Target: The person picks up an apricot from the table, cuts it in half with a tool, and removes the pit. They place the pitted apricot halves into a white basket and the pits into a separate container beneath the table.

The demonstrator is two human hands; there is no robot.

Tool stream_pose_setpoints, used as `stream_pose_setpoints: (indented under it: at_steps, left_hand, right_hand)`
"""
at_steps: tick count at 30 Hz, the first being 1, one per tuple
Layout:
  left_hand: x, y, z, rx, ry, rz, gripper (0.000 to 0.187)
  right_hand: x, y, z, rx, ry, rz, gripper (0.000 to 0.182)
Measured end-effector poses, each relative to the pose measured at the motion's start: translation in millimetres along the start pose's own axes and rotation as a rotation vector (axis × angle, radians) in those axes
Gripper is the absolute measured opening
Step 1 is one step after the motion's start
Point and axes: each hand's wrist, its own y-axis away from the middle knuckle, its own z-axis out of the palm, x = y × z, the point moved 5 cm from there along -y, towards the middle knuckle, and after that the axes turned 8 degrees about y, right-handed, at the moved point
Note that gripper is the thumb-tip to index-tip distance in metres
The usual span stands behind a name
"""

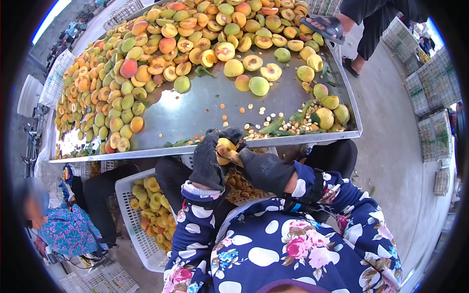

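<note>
A yellow apricot (225,148) is between my two hands at the near rim of a metal tray, over my lap. My left hand (209,158), in a dark, dusty glove, is closed around the fruit from the left. From the right, my right hand (264,167), in a dark glove with pale marks, presses its fingers against the same fruit. Whether a small tool is in the right hand is hidden. Just beyond my hands, pale pits (264,119) and green leaves lie scattered on the tray.
The metal tray (195,117) carries a big heap of whole and halved apricots (171,44). Below it, a white crate (141,244) holds apricot halves. Another person (73,227) sits at left; a sandalled foot (327,28) rests on the tray's far corner. Crates (435,88) stand stacked at right.
</note>
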Motion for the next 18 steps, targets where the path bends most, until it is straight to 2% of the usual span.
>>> stream_pose_setpoints:
  at_steps: [1, 3, 7, 9, 10, 12, 15, 16, 17, 18]
  left_hand:
    - [-4.4, 1.9, 4.2, 0.0, 0.002, -0.001, 0.028]
    - [-34.5, 10.8, 14.7, 0.149, 0.526, -0.218, 0.028]
    - [-56.5, 23.1, 31.7, 0.151, 0.458, -0.217, 0.025]
    - [-85.9, 38.2, 40.3, 0.383, 0.714, -0.364, 0.03]
    - [-74.0, 35.0, 32.5, 0.38, 0.715, -0.365, 0.03]
    - [-27.5, 19.7, 14.0, 0.153, 0.304, -0.18, 0.031]
    - [-27.8, 18.9, 14.8, 0.163, 0.196, -0.184, 0.022]
    - [-36.0, 20.8, 21.4, 0.159, 0.197, -0.185, 0.022]
    - [-55.1, 25.2, 29.3, 0.288, 0.523, -0.287, 0.023]
    - [-73.4, 33.0, 38.3, 0.418, 0.851, -0.391, 0.023]
  right_hand:
    - [4.1, -0.5, 6.4, -0.042, 0.013, 0.021, 0.022]
    - [5.5, -2.5, 8.8, -0.085, 0.026, 0.04, 0.023]
    - [7.7, -5.1, 17.2, -0.135, -0.129, 0.028, 0.027]
    - [9.4, -4.7, 21.5, -0.125, -0.166, 0.004, 0.028]
    - [9.8, -4.4, 23.9, -0.155, -0.131, 0.01, 0.028]
    - [9.6, -5.2, 24.4, -0.187, -0.097, 0.019, 0.027]
    - [9.4, -6.9, 29.1, -0.227, 0.018, -0.008, 0.028]
    - [11.8, -6.8, 37.1, -0.125, -0.14, -0.066, 0.027]
    - [10.2, -7.8, 34.3, -0.022, -0.295, -0.124, 0.026]
    - [12.4, -5.7, 33.8, -0.025, -0.295, -0.122, 0.026]
